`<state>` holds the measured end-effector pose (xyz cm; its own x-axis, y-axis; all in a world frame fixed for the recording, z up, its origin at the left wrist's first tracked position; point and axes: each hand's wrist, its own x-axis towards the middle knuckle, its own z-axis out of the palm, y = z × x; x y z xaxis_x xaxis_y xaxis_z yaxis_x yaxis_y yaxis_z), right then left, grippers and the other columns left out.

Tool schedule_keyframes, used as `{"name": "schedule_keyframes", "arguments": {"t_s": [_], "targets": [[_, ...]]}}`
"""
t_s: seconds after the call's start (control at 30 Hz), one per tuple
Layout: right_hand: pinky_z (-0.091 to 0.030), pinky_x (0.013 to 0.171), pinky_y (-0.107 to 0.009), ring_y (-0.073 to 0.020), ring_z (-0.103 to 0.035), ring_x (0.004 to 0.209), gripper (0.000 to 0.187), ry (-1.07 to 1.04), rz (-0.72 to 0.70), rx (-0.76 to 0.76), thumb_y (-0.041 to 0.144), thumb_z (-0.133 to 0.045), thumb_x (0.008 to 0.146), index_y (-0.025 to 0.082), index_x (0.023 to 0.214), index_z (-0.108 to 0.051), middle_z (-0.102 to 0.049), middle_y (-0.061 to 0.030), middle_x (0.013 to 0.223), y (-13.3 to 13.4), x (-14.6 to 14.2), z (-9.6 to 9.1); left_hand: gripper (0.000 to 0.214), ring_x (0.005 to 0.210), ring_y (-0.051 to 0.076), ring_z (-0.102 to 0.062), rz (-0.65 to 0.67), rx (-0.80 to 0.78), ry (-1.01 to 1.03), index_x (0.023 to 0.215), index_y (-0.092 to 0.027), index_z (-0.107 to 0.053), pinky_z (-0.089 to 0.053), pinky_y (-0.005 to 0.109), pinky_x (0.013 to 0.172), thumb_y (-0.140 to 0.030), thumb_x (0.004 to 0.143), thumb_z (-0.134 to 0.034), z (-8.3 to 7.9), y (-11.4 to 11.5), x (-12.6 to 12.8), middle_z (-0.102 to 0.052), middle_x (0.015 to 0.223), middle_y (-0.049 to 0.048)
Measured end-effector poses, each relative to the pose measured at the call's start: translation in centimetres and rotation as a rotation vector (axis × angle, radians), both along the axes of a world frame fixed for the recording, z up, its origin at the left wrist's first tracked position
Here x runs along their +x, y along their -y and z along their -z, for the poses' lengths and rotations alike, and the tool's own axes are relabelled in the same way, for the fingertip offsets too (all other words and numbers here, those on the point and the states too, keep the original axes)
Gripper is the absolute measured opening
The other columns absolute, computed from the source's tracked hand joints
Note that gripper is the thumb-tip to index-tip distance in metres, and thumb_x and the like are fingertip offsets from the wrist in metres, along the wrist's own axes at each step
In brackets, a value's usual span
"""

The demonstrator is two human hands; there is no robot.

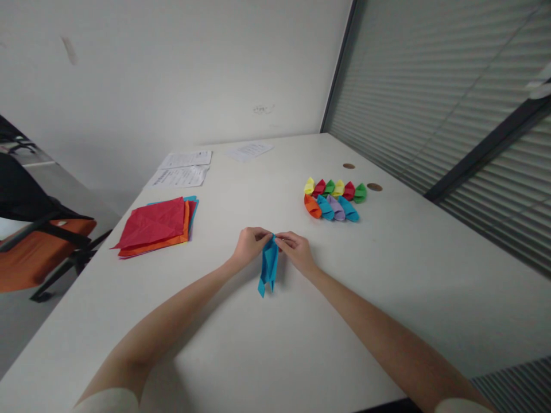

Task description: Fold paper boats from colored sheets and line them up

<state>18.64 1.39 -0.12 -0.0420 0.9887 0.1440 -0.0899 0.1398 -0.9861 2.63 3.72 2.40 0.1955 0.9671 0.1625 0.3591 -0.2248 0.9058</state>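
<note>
A piece of folded blue paper (269, 264) hangs between my hands over the middle of the table, its two pointed ends toward me. My left hand (253, 245) pinches its top edge from the left. From the right, my right hand (296, 250) pinches the same top edge, the fingertips of both hands close together. The fingers cover the top of the paper. To the right and farther back lie several small folded paper pieces (331, 201) in two rows, coloured yellow, red, green, orange, blue and purple.
A stack of coloured paper sheets (152, 223), red on top, lies at the left of the white table (224, 355). Printed papers (183, 169) rest farther back. Two round brown discs (374, 187) are near the right edge. An orange chair (47, 246) stands at the left.
</note>
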Motion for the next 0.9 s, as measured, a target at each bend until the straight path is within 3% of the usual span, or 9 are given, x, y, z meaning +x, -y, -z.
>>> {"name": "schedule_keyframes", "arguments": {"t_s": [0.43, 0.7, 0.9], "targets": [[-0.053, 0.057, -0.028, -0.0147, -0.063, 0.059, 0.033, -0.055, 0.001, -0.018, 0.045, -0.077, 0.066, 0.018, 0.083, -0.071, -0.068, -0.0008, 0.066, 0.0, -0.1, 0.0, 0.019, 0.072, 0.019, -0.069, -0.014, 0.011, -0.036, 0.082, -0.012, -0.077, -0.054, 0.026, 0.067, -0.024, 0.079, -0.062, -0.3, 0.2, 0.1, -0.076, 0.079, 0.0081], [-0.050, 0.059, -0.029, -0.0153, -0.061, 0.062, 0.030, -0.033, 0.051, -0.009, 0.046, -0.073, 0.070, 0.018, 0.080, -0.071, -0.070, -0.0030, 0.072, -0.1, 0.3, -0.3, 0.031, 0.069, 0.018, -0.069, 0.115, -0.349, 0.254, 0.090, -0.008, -0.076, -0.057, 0.033, 0.073, -0.033, 0.071, -0.072, -1.3, -0.3, -0.7, -0.075, 0.078, 0.0087], [-0.051, 0.056, -0.029, -0.0149, -0.061, 0.057, 0.031, -0.021, 0.010, 0.009, 0.047, -0.075, 0.069, 0.018, 0.080, -0.071, -0.066, -0.0010, 0.065, -0.1, 0.2, 0.0, 0.026, 0.064, 0.016, -0.067, 0.069, -0.316, 0.272, 0.083, -0.008, -0.075, -0.054, 0.028, 0.065, -0.028, 0.066, -0.075, -0.5, -0.5, -0.5, -0.074, 0.072, 0.0068]]}}
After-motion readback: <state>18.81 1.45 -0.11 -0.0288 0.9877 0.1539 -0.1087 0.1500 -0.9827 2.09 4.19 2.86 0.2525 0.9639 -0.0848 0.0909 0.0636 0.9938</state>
